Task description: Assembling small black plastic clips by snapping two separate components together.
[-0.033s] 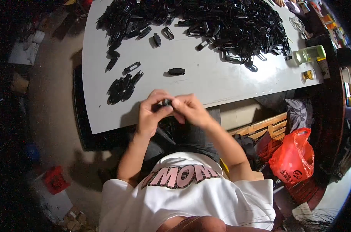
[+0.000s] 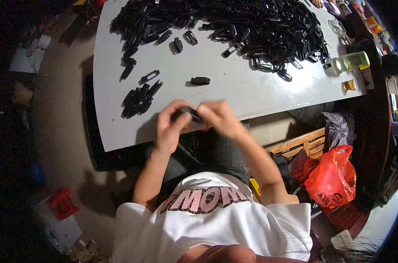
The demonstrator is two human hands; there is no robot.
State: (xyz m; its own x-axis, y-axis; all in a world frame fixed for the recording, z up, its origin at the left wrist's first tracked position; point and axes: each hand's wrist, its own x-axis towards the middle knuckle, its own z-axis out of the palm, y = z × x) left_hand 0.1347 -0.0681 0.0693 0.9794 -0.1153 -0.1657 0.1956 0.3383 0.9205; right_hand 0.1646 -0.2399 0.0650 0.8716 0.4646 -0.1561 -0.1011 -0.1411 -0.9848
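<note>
Close to the table's near edge, my left hand (image 2: 168,125) grips a small black plastic part (image 2: 195,115) between thumb and fingers. My right hand (image 2: 221,120) pinches the same part from its right end; both hands are a little blurred, and the fingers cover much of it. Beyond them lies a single dark oblong part (image 2: 200,81). To the left is a small heap of similar black parts (image 2: 139,101), with an open oblong black frame (image 2: 150,76) just past it.
A large pile of black parts (image 2: 269,33) spreads over the far side of the white table (image 2: 247,94). At the right stand a greenish bottle (image 2: 352,61) and a small yellow-labelled container (image 2: 350,85). A red plastic bag (image 2: 332,177) sits by a wooden slatted bench (image 2: 299,142).
My right hand has shifted slightly to the right, its fingers drawn up. More of the black part now shows between my hands, tilted down to the right.
</note>
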